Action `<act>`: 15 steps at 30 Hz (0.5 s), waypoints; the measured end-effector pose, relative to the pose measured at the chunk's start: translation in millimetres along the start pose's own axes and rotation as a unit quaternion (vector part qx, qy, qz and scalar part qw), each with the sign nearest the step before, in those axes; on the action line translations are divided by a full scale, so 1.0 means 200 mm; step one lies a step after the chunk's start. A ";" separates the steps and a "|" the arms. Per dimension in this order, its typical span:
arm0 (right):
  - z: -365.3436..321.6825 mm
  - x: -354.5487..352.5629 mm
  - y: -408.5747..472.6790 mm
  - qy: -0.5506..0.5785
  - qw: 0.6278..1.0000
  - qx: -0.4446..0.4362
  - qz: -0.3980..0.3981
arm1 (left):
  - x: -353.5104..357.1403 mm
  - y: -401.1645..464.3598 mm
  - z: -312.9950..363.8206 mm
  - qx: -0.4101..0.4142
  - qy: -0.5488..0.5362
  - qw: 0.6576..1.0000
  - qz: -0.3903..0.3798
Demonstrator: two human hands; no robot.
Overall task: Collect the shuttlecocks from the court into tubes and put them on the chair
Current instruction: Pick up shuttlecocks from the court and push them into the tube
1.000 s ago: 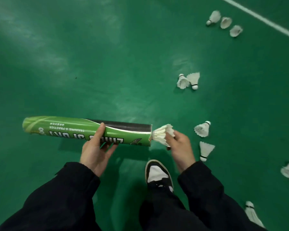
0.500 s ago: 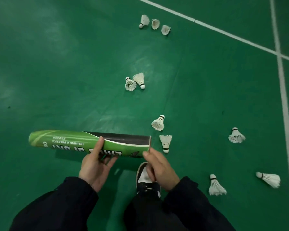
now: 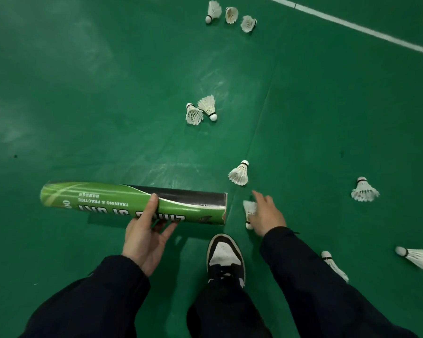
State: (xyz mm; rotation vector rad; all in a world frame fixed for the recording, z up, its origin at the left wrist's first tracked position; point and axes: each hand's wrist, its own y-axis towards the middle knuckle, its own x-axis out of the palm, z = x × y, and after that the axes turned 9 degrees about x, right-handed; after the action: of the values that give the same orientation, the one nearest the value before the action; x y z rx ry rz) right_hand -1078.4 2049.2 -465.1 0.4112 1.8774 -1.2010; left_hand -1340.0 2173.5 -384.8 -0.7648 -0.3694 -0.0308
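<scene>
On the green court floor [image 3: 108, 93], the left hand [image 3: 144, 237] grips the green tube [image 3: 132, 203] level, mouth toward the right hand [image 3: 266, 213], whose spread fingers reach onto the nearest shuttlecock [image 3: 250, 208], likely for quick loading. 9 others lie scattered beyond.

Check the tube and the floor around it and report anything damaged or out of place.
The tube looks worn at its open end: the rim is frayed and slightly torn. Loose shuttlecocks lie scattered on the green floor, a pair ahead and three farther off. Nothing else stands out.
</scene>
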 end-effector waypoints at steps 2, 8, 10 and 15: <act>0.03 -0.01 -0.04 0.061 0.997 0.046 0.017 | 0.01 0.01 0.00 -0.008 -0.010 1.000 0.013; -0.17 -0.19 -0.51 0.595 0.800 0.008 -0.073 | 0.00 0.02 -0.01 -0.034 -0.018 0.999 0.031; -0.26 -0.19 -0.59 0.511 0.841 -0.055 -0.169 | 0.02 -0.01 -0.02 -0.033 -0.004 0.999 0.008; -0.34 -0.20 -0.55 0.426 0.807 -0.095 -0.397 | 0.04 -0.05 -0.03 0.009 0.014 1.000 -0.021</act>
State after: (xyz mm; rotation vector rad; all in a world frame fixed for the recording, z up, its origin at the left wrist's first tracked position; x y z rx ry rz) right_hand -1158.5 2060.8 -357.1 -0.0045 3.1306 -1.4451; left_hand -1331.9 2162.9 -379.6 -0.7371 -0.3597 -0.0778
